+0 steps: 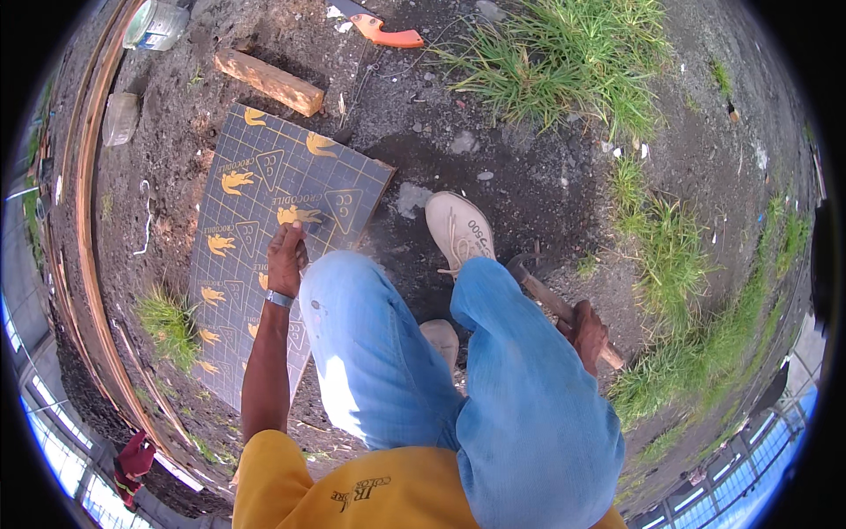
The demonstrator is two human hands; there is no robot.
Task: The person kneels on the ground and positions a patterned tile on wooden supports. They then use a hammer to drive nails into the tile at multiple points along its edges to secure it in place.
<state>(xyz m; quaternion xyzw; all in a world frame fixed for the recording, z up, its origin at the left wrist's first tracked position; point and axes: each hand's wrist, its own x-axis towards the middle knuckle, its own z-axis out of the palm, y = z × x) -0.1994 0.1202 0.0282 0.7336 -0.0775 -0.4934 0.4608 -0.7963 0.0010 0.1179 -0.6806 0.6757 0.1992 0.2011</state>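
Over a dark panel (pixel 291 172) printed with yellow grid lines and animal figures, my left hand (pixel 286 256) is closed with its fingertips pinched together near the surface. Whatever is in the pinch, if anything, is too small to make out. The panel lies on the ground to the left of my knees. My right hand (pixel 586 335) is wrapped around the wooden handle of a hammer (pixel 551 300), beside my right leg. The hammer's dark head (pixel 522 264) is low, close to my light shoe (pixel 458 231).
A short wooden block (pixel 269 81) lies beyond the panel. Farther off is a handsaw with an orange handle (pixel 388 33). Two plastic containers (pixel 156 25) (pixel 121 119) sit by long timber boards (pixel 84 176) at left. Grass clumps (pixel 573 62) grow ahead and right.
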